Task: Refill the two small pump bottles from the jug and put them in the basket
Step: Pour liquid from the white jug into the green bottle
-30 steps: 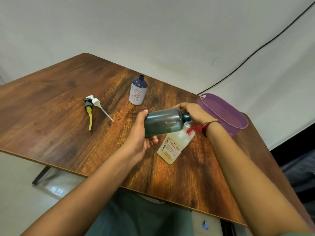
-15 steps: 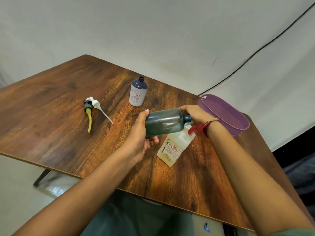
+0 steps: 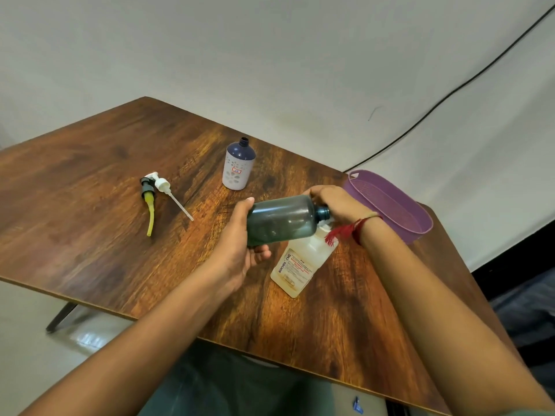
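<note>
A dark green see-through bottle (image 3: 282,219) lies on its side in the air, without a pump. My left hand (image 3: 240,253) grips its base end. My right hand (image 3: 336,202) curls around its neck end, just above the top of the white jug (image 3: 300,262), which stands on the table with a printed label. A second small bottle (image 3: 239,166), blue on top and white below, stands open further back. Two pumps lie to the left: a black one with a yellow tube (image 3: 148,202) and a white one (image 3: 163,186). The purple basket (image 3: 414,223) sits at the right.
The wooden table (image 3: 90,220) has its near edge close to my body and its right edge just past the basket. A black cable (image 3: 450,94) runs along the white backdrop behind.
Both hands stay on the green bottle in the same pose. Only the view has shifted a little.
</note>
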